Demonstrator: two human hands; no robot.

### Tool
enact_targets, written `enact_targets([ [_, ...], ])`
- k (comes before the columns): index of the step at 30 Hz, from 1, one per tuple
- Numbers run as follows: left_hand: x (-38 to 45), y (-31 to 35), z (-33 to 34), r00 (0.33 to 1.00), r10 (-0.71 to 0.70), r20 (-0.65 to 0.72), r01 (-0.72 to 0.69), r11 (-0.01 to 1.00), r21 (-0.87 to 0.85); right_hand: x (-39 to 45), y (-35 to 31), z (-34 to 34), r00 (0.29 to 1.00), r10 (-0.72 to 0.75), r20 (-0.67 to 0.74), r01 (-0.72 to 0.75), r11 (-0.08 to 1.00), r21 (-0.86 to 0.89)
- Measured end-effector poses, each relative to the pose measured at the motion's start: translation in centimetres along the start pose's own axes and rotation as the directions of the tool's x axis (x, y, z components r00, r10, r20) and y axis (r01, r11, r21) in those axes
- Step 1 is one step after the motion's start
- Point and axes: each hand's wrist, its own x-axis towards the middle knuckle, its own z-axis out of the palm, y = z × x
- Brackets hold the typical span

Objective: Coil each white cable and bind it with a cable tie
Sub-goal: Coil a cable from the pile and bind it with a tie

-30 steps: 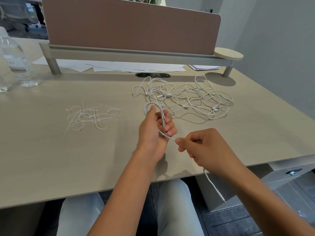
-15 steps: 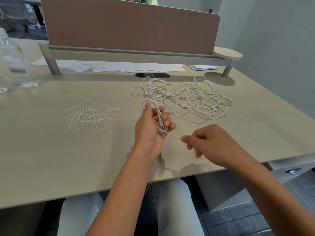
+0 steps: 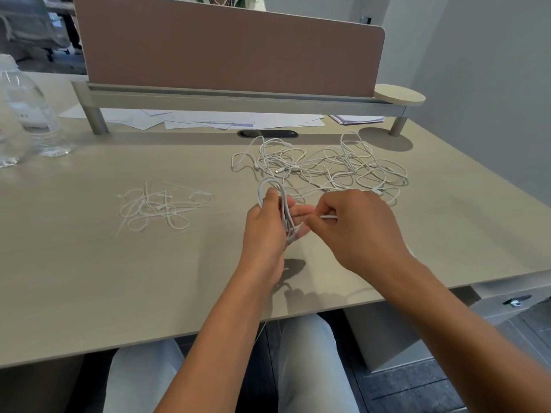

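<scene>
Gripping looped white cable (image 3: 269, 189) | left hand (image 3: 265, 231) | right hand (image 3: 357, 231) pinching end

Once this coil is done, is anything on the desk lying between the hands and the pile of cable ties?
Nothing visible. The left hand holds the coil; bare desk lies between it and the cable ties to its left. The loose cables lie behind the hands.

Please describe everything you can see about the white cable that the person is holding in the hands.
The white cable is thin, smooth and looks plastic-coated. It is folded into several long loops, standing roughly upright above the desk. The left hand grips the loops around their middle, and the top bend rises above the thumb. The right hand pinches the free end, which runs almost level toward the coil. No cable tie is on it yet.
</scene>
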Motion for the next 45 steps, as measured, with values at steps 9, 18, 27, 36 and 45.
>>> enact_targets([
  [9,0.2,-0.9,-0.3,0.999,-0.029,0.023,0.024,0.984,0.178,1.3,-0.1,0.2,0.998,-0.053,0.023,0.056,0.982,-0.179],
  [18,0.9,0.0,-1.4,0.999,-0.047,0.028,0.044,0.995,0.086,2.4,2.7,-1.4,0.986,-0.051,0.158,0.033,0.993,0.115],
  [27,0.6,-0.3,-1.1,0.995,-0.075,0.066,0.064,0.984,0.168,3.0,1.0,-1.8,0.978,-0.158,0.139,0.162,0.987,-0.014],
  [36,0.5,0.2,-1.3,0.998,-0.025,0.061,0.012,0.978,0.206,2.8,0.5,-2.3,0.968,-0.180,0.177,0.185,0.983,-0.010],
  [45,0.2,-0.7,-0.6,0.990,-0.094,0.103,0.071,0.976,0.207,2.8,0.0,-1.0,0.981,-0.147,0.123,0.151,0.988,-0.023],
])
